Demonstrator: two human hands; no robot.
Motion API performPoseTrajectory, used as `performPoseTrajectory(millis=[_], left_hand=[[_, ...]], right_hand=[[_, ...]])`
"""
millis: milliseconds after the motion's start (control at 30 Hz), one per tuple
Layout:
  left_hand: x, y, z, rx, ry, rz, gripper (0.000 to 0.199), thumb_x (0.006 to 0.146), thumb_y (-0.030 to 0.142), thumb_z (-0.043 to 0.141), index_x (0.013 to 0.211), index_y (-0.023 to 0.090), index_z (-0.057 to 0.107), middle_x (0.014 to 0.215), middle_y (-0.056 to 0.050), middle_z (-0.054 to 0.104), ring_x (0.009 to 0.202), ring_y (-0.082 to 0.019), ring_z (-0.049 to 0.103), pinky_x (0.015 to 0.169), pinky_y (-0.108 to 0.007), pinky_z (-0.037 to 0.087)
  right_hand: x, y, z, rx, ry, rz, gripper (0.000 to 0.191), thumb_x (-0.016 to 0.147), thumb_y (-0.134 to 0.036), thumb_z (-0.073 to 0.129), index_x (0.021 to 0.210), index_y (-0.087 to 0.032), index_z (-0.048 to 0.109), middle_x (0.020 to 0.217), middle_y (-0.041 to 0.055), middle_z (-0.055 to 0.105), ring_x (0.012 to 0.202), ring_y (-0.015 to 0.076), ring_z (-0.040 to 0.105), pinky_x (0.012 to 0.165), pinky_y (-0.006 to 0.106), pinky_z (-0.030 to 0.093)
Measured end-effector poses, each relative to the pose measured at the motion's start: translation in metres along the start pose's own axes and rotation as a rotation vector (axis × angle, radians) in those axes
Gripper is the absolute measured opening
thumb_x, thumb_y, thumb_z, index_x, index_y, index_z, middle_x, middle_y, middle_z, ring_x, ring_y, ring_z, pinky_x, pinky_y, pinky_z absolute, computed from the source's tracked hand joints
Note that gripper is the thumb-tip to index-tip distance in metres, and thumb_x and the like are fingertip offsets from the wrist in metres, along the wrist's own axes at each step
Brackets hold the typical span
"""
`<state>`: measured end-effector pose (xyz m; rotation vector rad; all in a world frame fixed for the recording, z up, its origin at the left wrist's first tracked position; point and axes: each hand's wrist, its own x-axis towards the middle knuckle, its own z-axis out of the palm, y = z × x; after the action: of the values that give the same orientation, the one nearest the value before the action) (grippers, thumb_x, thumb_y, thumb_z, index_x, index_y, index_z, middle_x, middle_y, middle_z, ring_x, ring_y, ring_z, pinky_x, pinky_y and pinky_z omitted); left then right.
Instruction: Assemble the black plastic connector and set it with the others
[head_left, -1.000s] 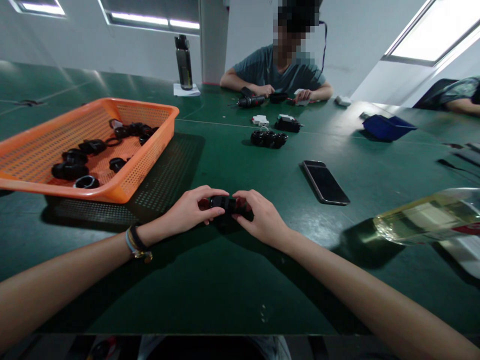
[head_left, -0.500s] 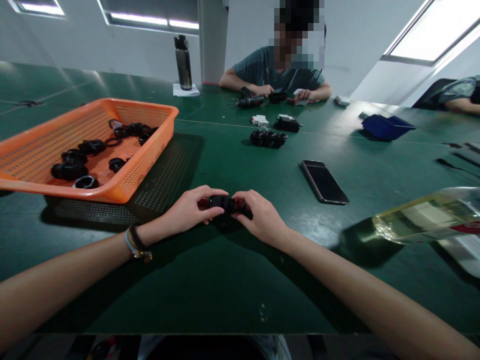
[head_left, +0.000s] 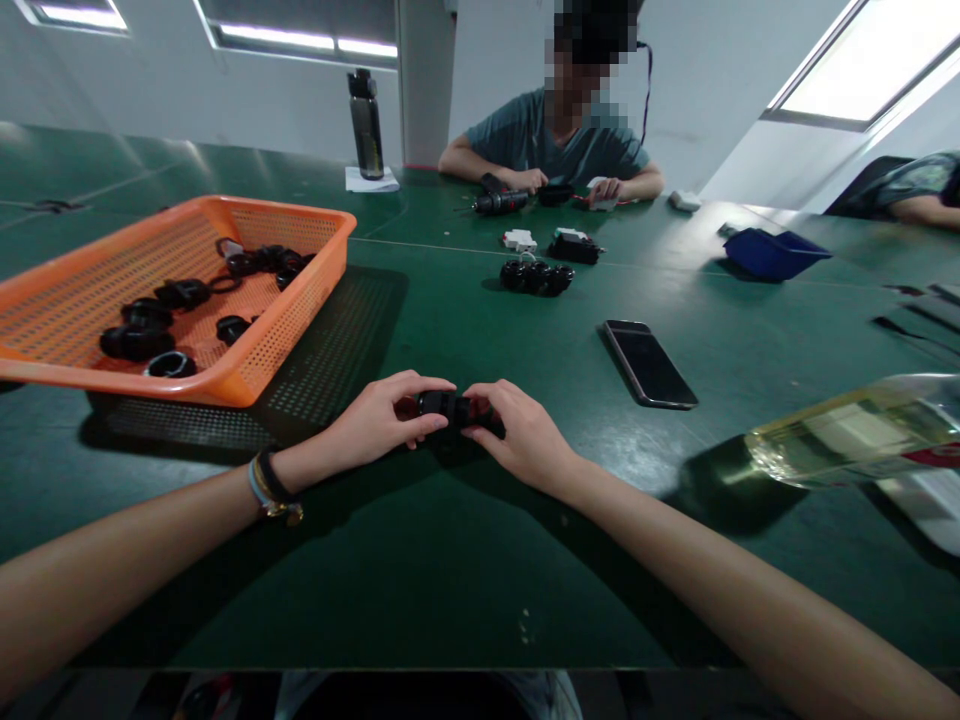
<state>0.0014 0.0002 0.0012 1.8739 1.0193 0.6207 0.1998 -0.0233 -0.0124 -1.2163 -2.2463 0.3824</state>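
Grasping opposite ends of a small, black, cylindrical part (head_left: 450, 405), your left hand (head_left: 394, 415) and right hand (head_left: 521, 430) face each other at the near middle of the green table (head_left: 450, 570); beyond lie a dark rectangular phone (head_left: 649, 365), right, and an orange perforated plastic basket (head_left: 300, 325), left.

One head-worn camera looks forward and down across the green table (head_left: 450, 560)

One orange basket (head_left: 304, 312) stands toward the left edge of the table (head_left: 450, 590), one dark bottle (head_left: 367, 132) by its far edge, one yellowish bottle (head_left: 862, 432) toward its right edge, with one phone (head_left: 649, 366), one blue tray (head_left: 774, 257), one drill (head_left: 501, 203) and one hand-held black part (head_left: 436, 403).
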Motion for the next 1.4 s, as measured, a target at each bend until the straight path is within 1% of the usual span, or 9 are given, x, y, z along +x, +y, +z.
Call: performPoseTrajectory(millis=[300, 667, 833, 1067, 1400], left_hand=[[-0.0001, -0.001, 0.0001, 0.009, -0.001, 0.004, 0.036, 0.075, 0.034, 0.057, 0.108, 0.019, 0.057, 0.094, -0.003, 0.054, 0.053, -0.007, 0.054, 0.049, -0.021, 0.049], [-0.0001, -0.0018, -0.0005, 0.005, -0.002, 0.001, 0.037, 0.075, 0.034, 0.058, 0.109, 0.018, 0.057, 0.092, -0.002, 0.054, 0.052, -0.007, 0.055, 0.048, -0.021, 0.049], [0.0001, -0.0006, 0.0, 0.005, 0.008, 0.0, 0.036, 0.075, 0.033, 0.058, 0.107, 0.018, 0.057, 0.09, -0.002, 0.054, 0.052, -0.006, 0.054, 0.047, -0.02, 0.048], [-0.0001, 0.0001, -0.0002, -0.009, 0.004, -0.005, 0.036, 0.074, 0.033, 0.058, 0.107, 0.018, 0.057, 0.091, -0.002, 0.053, 0.052, -0.007, 0.054, 0.046, -0.021, 0.049], [-0.0004, -0.0008, -0.0008, -0.001, 0.001, 0.008, 0.036, 0.076, 0.033, 0.058, 0.108, 0.019, 0.057, 0.092, -0.002, 0.053, 0.052, -0.006, 0.055, 0.047, -0.021, 0.048]], right_hand=[[-0.0008, 0.0001, 0.0, -0.002, -0.007, 0.009, 0.024, 0.076, -0.014, 0.06, 0.099, -0.016, 0.053, 0.085, 0.0054, 0.058, 0.08, 0.0173, 0.055, 0.071, 0.033, 0.047], [0.0002, -0.0012, -0.0012, -0.002, -0.029, 0.031, 0.025, 0.076, -0.016, 0.06, 0.1, -0.015, 0.053, 0.085, 0.006, 0.058, 0.079, 0.0171, 0.056, 0.07, 0.033, 0.047], [-0.0002, -0.0003, 0.0001, -0.003, -0.024, 0.04, 0.025, 0.076, -0.016, 0.061, 0.1, -0.017, 0.053, 0.083, 0.0043, 0.058, 0.077, 0.0166, 0.056, 0.07, 0.033, 0.047], [0.0004, -0.0017, -0.0009, -0.006, -0.038, 0.045, 0.023, 0.076, -0.016, 0.06, 0.099, -0.017, 0.054, 0.074, 0.0009, 0.055, 0.071, 0.0151, 0.054, 0.065, 0.03, 0.044], [0.0014, -0.0033, -0.0025, -0.015, -0.07, 0.055, 0.023, 0.078, -0.018, 0.059, 0.099, -0.014, 0.054, 0.075, 0.002, 0.055, 0.069, 0.0147, 0.052, 0.064, 0.029, 0.044]])
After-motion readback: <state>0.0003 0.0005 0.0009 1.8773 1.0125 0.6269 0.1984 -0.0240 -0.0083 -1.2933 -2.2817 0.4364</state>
